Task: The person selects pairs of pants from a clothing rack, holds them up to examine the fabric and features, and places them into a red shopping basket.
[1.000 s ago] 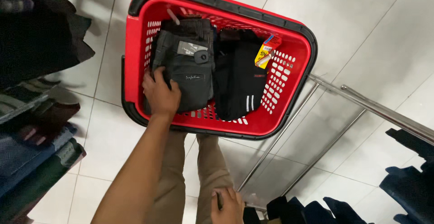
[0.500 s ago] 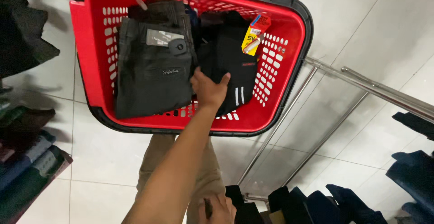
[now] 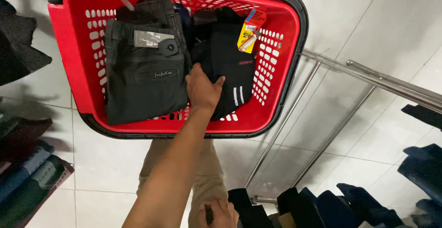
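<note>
left hand (image 3: pixel 202 90) gripping black folded garment with white stripes (image 3: pixel 230 67) in red plastic mesh basket (image 3: pixel 69 62); right hand (image 3: pixel 214 214) state unclear, mostly cropped

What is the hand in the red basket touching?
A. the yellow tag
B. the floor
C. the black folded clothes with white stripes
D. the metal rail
C. The left hand rests inside the red basket on the black folded garment with white stripes, just right of the dark folded trousers; the yellow tag lies apart, farther up.
</note>
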